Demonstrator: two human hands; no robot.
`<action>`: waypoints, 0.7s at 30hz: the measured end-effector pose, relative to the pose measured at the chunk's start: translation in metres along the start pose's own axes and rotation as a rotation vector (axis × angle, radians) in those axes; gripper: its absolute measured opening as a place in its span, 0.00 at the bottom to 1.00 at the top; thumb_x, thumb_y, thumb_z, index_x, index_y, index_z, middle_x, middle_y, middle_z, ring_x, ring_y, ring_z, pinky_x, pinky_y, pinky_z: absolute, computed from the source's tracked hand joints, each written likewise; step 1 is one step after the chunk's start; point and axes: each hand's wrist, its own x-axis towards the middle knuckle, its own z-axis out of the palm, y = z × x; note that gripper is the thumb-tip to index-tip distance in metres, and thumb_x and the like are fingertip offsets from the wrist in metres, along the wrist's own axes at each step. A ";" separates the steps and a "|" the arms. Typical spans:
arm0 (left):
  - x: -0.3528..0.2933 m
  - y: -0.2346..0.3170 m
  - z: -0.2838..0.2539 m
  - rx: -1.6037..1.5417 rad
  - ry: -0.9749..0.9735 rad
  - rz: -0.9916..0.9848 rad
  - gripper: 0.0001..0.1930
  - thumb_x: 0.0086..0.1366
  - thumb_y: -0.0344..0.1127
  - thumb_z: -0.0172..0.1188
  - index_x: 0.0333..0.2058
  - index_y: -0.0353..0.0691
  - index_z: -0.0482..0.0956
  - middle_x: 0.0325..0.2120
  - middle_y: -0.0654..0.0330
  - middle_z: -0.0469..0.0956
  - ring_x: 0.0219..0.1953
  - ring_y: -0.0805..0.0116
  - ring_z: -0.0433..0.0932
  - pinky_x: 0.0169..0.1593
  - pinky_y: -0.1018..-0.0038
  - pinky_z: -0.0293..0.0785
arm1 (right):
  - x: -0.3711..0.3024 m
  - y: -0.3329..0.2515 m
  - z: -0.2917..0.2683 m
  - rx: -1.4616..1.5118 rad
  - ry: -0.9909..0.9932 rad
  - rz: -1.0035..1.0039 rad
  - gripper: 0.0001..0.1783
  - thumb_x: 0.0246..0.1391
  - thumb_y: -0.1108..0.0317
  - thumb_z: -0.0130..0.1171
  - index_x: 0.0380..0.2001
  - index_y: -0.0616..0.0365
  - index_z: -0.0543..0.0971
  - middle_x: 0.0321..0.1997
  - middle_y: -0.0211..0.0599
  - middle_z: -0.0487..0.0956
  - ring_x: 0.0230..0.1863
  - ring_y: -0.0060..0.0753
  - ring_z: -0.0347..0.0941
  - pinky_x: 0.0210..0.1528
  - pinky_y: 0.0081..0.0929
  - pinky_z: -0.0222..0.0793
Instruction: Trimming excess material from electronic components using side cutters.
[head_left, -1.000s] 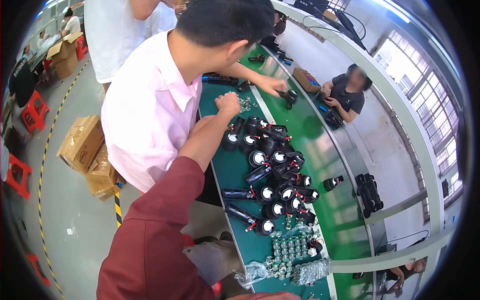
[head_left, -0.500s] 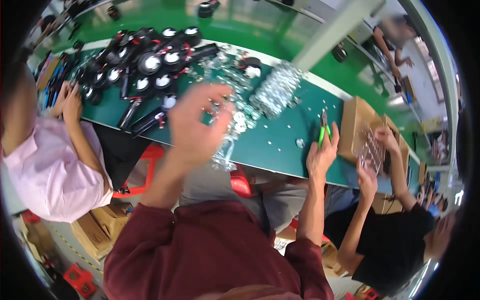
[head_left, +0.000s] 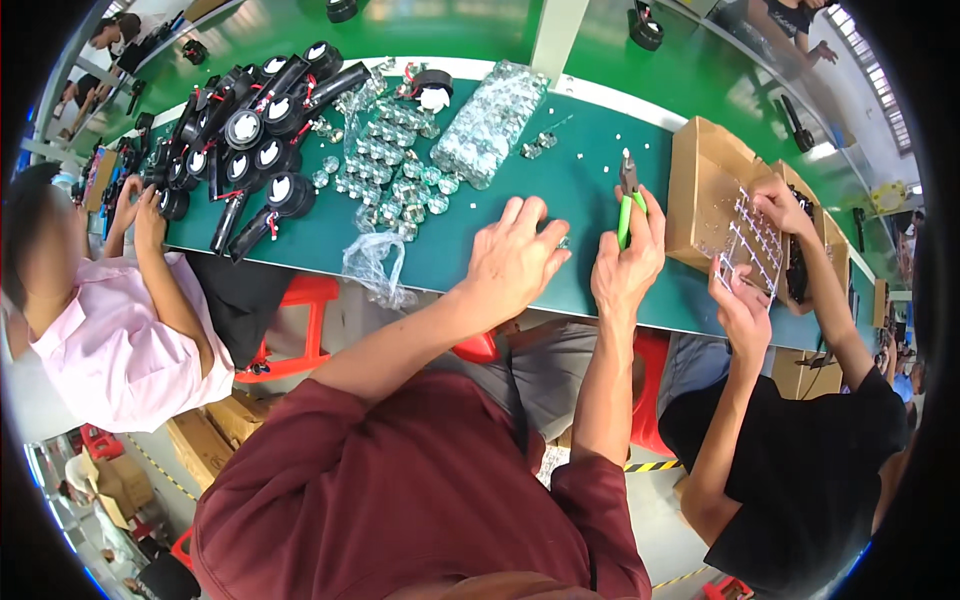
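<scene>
My right hand is wrapped around green-handled cutters, their metal jaws pointing away from me and slightly open. Palm down over the green table, my left hand has its fingers bent. A small greenish part shows between its thumb and forefinger; whether it is off the table I cannot tell. Left of that hand lie many small shiny parts in loose rows. Beyond them is a bundle of similar parts in clear plastic wrap. A crumpled clear plastic bag hangs at the near table edge.
Black round devices with handles and red wires are heaped at the left. Small white bits and a few shiny parts lie beyond my hands. A cardboard box stands right, where a person in black holds a clear plastic frame. Another person in pink sits left.
My left hand has come down from above the loose parts to the table, moving right to the small greenish part. The right hand still holds the cutters. The view has shifted.
</scene>
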 end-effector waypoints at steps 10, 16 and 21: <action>-0.014 -0.013 -0.031 -0.891 -0.107 -0.269 0.18 0.65 0.18 0.59 0.53 0.33 0.79 0.47 0.56 0.75 0.43 0.75 0.76 0.42 0.76 0.81 | -0.009 -0.012 -0.010 0.099 -0.054 -0.052 0.25 0.43 0.85 0.48 0.48 0.67 0.80 0.58 0.51 0.76 0.52 0.51 0.79 0.51 0.37 0.75; -0.032 -0.009 -0.048 -1.243 -0.027 -0.328 0.26 0.64 0.18 0.59 0.61 0.34 0.71 0.47 0.57 0.76 0.44 0.74 0.77 0.42 0.78 0.80 | -0.039 -0.051 -0.041 0.435 -0.264 0.201 0.27 0.46 0.84 0.47 0.52 0.67 0.80 0.59 0.47 0.77 0.54 0.33 0.77 0.47 0.28 0.73; -0.034 -0.016 -0.063 -1.531 -0.178 -0.361 0.18 0.74 0.29 0.53 0.60 0.35 0.72 0.47 0.53 0.77 0.40 0.69 0.79 0.40 0.72 0.80 | -0.053 -0.073 -0.056 0.995 -0.430 0.447 0.24 0.51 0.85 0.53 0.52 0.66 0.81 0.59 0.48 0.77 0.53 0.30 0.75 0.50 0.26 0.74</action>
